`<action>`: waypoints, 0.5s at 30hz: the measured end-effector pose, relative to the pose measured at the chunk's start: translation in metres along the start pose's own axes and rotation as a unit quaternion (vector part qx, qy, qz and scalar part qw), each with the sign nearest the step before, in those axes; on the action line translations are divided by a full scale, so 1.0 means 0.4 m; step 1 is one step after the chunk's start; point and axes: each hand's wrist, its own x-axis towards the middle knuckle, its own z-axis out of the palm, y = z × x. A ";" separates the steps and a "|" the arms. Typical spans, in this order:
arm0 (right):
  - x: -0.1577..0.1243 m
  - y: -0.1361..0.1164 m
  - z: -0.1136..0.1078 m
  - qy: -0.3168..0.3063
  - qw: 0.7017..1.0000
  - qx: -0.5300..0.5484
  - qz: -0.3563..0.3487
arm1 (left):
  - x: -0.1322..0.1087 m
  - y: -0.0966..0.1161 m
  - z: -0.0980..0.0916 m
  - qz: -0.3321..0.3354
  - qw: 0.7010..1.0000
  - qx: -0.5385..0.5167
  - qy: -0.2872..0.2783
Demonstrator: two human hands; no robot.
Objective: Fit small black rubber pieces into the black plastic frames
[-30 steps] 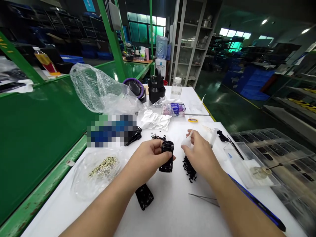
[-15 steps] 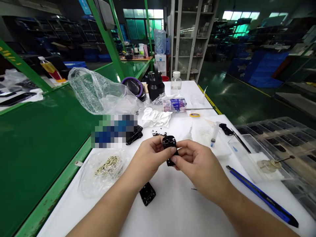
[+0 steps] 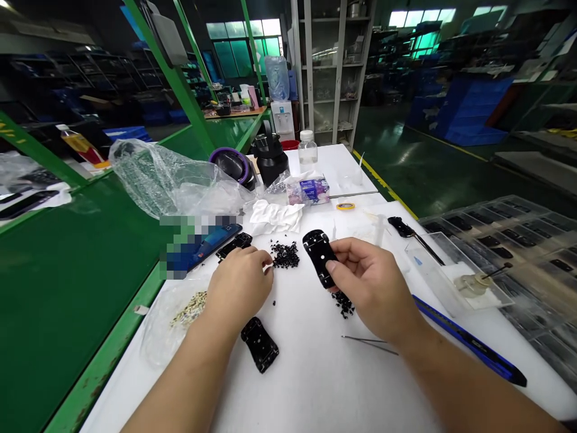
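My right hand grips a black plastic shell between thumb and fingers, holding it tilted above the white table. The shell has a waisted shape, a round hole in its middle and shiny metal clips near its ends. My left hand has curled fingers beside a pile of tiny black parts; anything between its fingertips is hidden. Below that hand a second black shell lies on the table. More tiny black parts lie under my right hand, close to metal tweezers.
At left are a plastic bag of small gold-coloured parts, a phone and more black pieces. A blue utility knife and a clear tray lie at right. Tissues and a black bottle are behind.
My left hand has let go of the black shell and moved left. The right hand now holds the shell alone, slightly further right. The view has shifted, uncovering the piles and tweezers.
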 end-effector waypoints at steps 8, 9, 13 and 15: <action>-0.008 -0.005 0.004 -0.030 0.999 -0.026 0.011 | 0.002 0.000 0.019 -0.002 1.000 0.001 -0.022; -0.009 -0.004 0.004 -0.033 0.999 -0.028 0.013 | 0.004 0.002 0.023 0.002 1.000 0.001 -0.021; -0.007 0.002 0.006 -0.041 0.998 -0.045 0.017 | 0.009 0.001 0.031 0.012 0.999 0.020 -0.022; -0.006 0.005 0.007 -0.038 0.997 -0.061 0.016 | 0.005 -0.004 0.027 0.013 0.999 0.026 -0.031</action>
